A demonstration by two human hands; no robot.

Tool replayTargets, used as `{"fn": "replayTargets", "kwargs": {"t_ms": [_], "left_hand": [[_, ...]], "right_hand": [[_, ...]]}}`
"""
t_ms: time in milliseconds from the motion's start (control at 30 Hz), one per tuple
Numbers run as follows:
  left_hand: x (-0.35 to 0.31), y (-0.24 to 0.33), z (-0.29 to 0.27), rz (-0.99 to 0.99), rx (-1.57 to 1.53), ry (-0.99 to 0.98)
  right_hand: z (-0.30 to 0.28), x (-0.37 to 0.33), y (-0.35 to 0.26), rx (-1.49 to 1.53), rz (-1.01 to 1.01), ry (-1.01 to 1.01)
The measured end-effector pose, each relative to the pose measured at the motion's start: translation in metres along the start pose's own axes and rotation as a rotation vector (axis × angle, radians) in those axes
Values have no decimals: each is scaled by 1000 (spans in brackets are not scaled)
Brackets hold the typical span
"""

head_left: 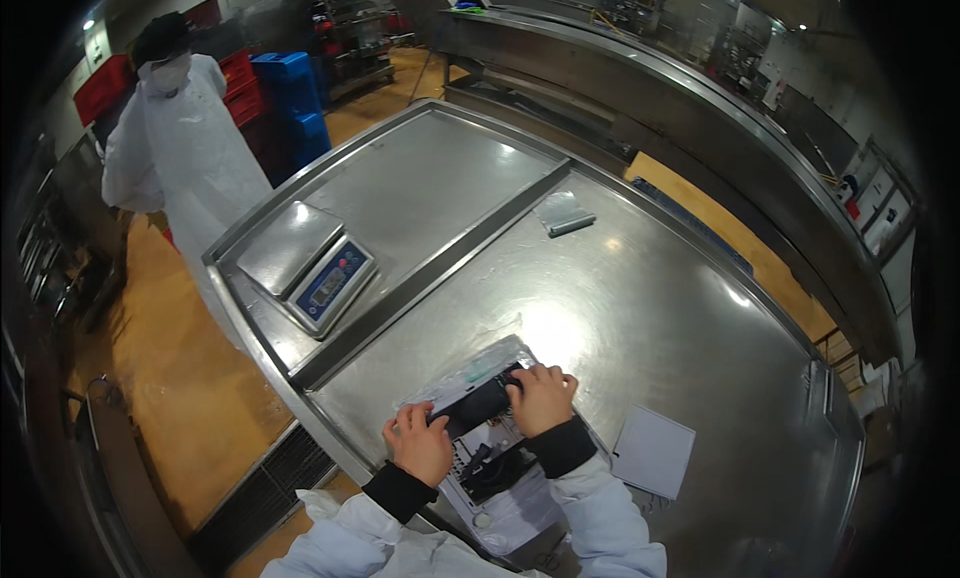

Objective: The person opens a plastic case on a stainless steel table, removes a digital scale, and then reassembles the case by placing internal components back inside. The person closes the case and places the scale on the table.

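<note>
A wet-looking processing room with an ochre floor (190,368) surrounds a rimmed steel bench (700,318); a person in white (190,138) stands beyond its left side. A raised divider (440,268) separates the far-left section, which bears a scale (308,268), from the larger right section.

Near the bench's near rim, a long black bar (472,406) lies slantwise above an open pale tray (475,498) containing dark loose parts (497,470). The left hand (420,443) holds the bar's left end and the right hand (543,398) its right end, fingers bent over it; the undersides of the grips are hidden, and whether the bar is raised or resting cannot be told.

Probable hazards: uneven support could tilt the bar, letting one end slip onto the loose parts; a cuff could catch these and scatter them; the clear film (465,373) beyond the bar could snag or slide on the smooth steel. A pull nearward could carry the tray against the rim.

Open steel extends far and right, towards the small grey packet (565,218) beside the divider. Rightward room is narrower nearby, where the white pad (654,453) lies; leftward, the divider limits low sliding.
</note>
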State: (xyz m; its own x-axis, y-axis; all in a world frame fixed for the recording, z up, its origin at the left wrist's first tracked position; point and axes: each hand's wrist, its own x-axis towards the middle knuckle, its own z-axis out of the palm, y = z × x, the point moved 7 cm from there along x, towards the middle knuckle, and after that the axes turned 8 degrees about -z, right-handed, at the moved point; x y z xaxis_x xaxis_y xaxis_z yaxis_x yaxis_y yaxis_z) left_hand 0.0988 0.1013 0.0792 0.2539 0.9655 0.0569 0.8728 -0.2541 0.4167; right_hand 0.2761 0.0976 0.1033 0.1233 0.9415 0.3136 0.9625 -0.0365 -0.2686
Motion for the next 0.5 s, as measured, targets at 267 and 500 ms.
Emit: {"fn": "replayTargets", "kwargs": {"t_ms": [267,500], "left_hand": [[4,10,50,33,256,-54],[6,3,64,-23,172,-46]], "right_hand": [[4,-8,2,-149,26,-1],[21,1,-1,-136,63,-91]]}}
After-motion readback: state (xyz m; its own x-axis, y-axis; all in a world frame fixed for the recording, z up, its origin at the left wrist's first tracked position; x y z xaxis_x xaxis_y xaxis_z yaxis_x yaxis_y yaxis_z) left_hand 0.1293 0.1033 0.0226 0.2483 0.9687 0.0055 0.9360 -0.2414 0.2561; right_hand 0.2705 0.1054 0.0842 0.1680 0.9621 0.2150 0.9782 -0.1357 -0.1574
